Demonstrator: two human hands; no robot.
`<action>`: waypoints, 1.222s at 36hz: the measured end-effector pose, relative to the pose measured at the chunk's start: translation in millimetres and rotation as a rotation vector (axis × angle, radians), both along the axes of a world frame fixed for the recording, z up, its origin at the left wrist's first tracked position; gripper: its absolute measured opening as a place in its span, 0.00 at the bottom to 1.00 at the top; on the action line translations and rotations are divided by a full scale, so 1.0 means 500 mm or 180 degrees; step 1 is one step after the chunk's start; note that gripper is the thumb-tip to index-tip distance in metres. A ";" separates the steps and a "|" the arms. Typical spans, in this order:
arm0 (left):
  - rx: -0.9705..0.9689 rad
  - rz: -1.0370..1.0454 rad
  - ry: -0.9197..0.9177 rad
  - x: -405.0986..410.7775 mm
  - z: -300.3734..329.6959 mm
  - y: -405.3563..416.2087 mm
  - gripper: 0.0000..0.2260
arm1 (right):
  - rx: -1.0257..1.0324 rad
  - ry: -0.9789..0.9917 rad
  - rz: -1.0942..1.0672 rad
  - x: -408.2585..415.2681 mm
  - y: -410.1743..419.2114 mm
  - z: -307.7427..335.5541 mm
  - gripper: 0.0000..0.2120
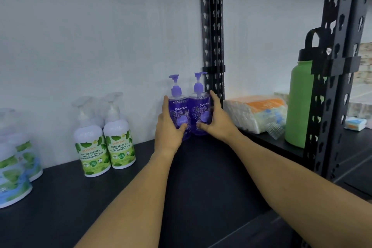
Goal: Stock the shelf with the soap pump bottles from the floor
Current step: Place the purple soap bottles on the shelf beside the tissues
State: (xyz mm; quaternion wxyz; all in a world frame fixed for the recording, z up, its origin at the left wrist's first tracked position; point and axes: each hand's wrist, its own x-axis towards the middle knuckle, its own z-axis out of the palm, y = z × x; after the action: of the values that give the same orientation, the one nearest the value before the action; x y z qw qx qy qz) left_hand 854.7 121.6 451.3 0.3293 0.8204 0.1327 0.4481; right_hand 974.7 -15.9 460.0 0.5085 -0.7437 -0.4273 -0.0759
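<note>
Several white pump bottles (14, 163) cut off at left edge, labels blurred. Left hand (168, 129) grips left purple bottle (179, 110), fingers curled behind, hidden. Right hand (216, 119) grips right purple bottle (201, 110) likewise. Both upright, touching, at shelf (201, 167) rear.

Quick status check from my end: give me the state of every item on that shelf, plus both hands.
Left purple bottle: upright, held by left hand.
Right purple bottle: upright, touching its twin, held by right hand.
Green-label bottles: upright, paired, untouched.
Blue-label bottles: upright at left edge.
Green flask: upright, capped.
Tissue pack: lying flat.
</note>
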 end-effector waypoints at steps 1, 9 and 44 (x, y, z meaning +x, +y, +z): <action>-0.0014 0.0013 0.0025 -0.001 0.001 -0.002 0.45 | -0.0017 0.0034 -0.0028 -0.001 0.000 -0.001 0.57; -0.0242 0.0172 0.0415 -0.025 0.016 -0.030 0.47 | -0.0596 0.0122 -0.0395 -0.034 -0.017 0.008 0.62; 0.1320 -0.0388 0.1536 -0.377 0.004 -0.539 0.10 | -0.1492 -0.0592 -0.0611 -0.383 -0.606 -0.066 0.16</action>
State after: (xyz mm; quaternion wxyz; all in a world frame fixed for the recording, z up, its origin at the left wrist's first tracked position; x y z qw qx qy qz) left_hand 666.1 -148.1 453.6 0.1405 0.9590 0.0635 0.2377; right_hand 783.2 -318.7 427.0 0.2714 -0.8681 -0.4056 -0.0908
